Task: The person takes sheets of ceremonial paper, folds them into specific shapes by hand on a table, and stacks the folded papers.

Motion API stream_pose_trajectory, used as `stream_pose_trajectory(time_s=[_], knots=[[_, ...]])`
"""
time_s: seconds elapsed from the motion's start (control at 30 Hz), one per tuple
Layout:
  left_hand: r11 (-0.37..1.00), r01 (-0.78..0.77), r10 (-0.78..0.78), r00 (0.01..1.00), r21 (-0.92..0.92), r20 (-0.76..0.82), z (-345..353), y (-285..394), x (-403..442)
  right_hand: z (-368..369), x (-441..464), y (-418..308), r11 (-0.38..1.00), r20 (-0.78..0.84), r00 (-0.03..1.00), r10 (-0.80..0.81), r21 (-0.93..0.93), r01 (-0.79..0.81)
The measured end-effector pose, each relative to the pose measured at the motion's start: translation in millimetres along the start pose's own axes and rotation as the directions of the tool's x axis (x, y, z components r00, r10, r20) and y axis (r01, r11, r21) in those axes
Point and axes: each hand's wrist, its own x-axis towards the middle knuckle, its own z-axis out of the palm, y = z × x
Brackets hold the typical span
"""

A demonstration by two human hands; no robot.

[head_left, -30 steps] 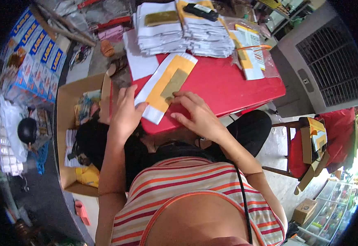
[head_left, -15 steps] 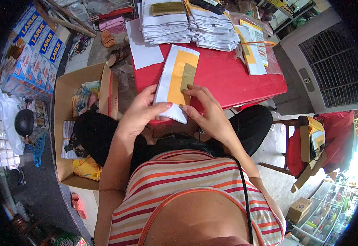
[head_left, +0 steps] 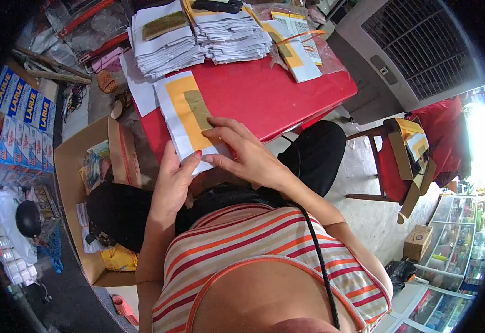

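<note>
A folded white paper packet (head_left: 170,105) with an orange-yellow panel and an olive-brown strip lies slanted over the near left edge of the red table (head_left: 287,94). My left hand (head_left: 174,180) grips its lower end, the thumb on top and the fingers mostly hidden beneath. From the right, my right hand (head_left: 245,152) is on the same packet. Its fingertips rest on the lower end of the strip and its thumb is at the bottom edge, near the left thumb. Just behind lie a flat white sheet (head_left: 138,89) and two tall stacks of folded papers (head_left: 170,53).
An olive-brown block (head_left: 164,25) and a black object (head_left: 217,5) top the stacks. More packets with an orange band (head_left: 303,41) lie far right. An open cardboard box (head_left: 76,222) stands left; a chair (head_left: 384,166) holding another box stands right.
The camera view has shifted, so the table and stacks sit further left. My hands stay on the packet; the right fingers have moved lower along the strip.
</note>
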Motion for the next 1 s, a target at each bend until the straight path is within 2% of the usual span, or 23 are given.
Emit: stream_pose_trajectory(time_s=[0.03,0.1,0.13,0.17,0.2,0.23,0.27,0.3,0.33,0.47,0.57,0.67,0.83,0.97,1.0], knots=[[1.0,-0.004,0.004,1.0,-0.001,-0.002,-2.2,4.3,-1.5,1.4,-0.9,1.6,0.999,0.018,1.0,-0.011,-0.043,0.012],[0.943,0.109,-0.116,0.993,0.316,0.006,-13.8,17.8,-5.9,4.1,-0.9,4.6,0.996,0.045,0.999,-0.026,-0.087,0.03],[0.827,-0.187,0.167,0.982,0.529,0.086,-16.1,25.5,-2.3,5.8,-0.5,6.1,0.992,0.036,0.999,-0.026,-0.121,0.03],[0.6,-0.078,0.221,0.973,0.796,-0.071,-23.5,44.6,-11.2,6.8,-0.4,6.8,0.987,0.031,0.999,-0.024,-0.155,0.028],[0.567,-0.147,0.368,0.926,0.81,-0.089,-23.0,65.4,-12.0,6.0,-0.2,7.3,0.988,0.045,0.999,-0.026,-0.154,0.032],[0.599,-0.346,0.535,0.844,0.722,-0.04,-8.3,96.9,-15.7,4.3,0.2,8.4,0.987,0.051,0.998,-0.033,-0.158,0.041],[0.471,-0.486,0.66,0.747,0.736,0.072,5.8,129.7,-20.6,3.9,0.4,8.8,0.986,0.058,0.997,-0.043,-0.161,0.052],[0.155,-0.724,0.805,0.487,0.672,0.34,4.2,152.1,-11.9,3.5,0.4,8.9,0.986,0.076,0.996,-0.051,-0.157,0.062],[-0.023,-0.84,0.833,0.284,0.542,0.476,27.1,177.7,-10.4,2.5,0.9,9.4,0.986,0.08,0.996,-0.044,-0.159,0.056],[0.004,-0.847,0.846,0.286,0.531,0.45,25.0,175.6,-4.2,4.8,0.9,8.5,0.988,0.068,0.997,-0.022,-0.152,0.032],[0.019,-0.89,0.85,0.254,0.456,0.461,36.9,179.0,14.5,7.1,-1.4,16.9,0.98,0.064,0.994,-0.088,-0.173,0.098],[0.045,-0.912,0.841,0.255,0.408,0.477,42.7,179.6,25.9,5.8,-2.2,13.2,0.985,0.06,0.996,-0.065,-0.158,0.074],[0.021,-0.936,0.837,0.208,0.351,0.506,45.3,190.9,47.3,5.0,-0.8,12.3,0.981,0.075,0.995,-0.07,-0.174,0.083],[0.071,-0.95,0.821,0.229,0.304,0.523,48.5,193.3,58.0,5.7,-0.9,13.1,0.985,0.063,0.997,-0.042,-0.164,0.052],[0.104,-0.96,0.812,0.233,0.261,0.535,54.4,191.0,63.9,7.5,0.5,15.1,0.984,0.061,0.995,-0.081,-0.156,0.09]])
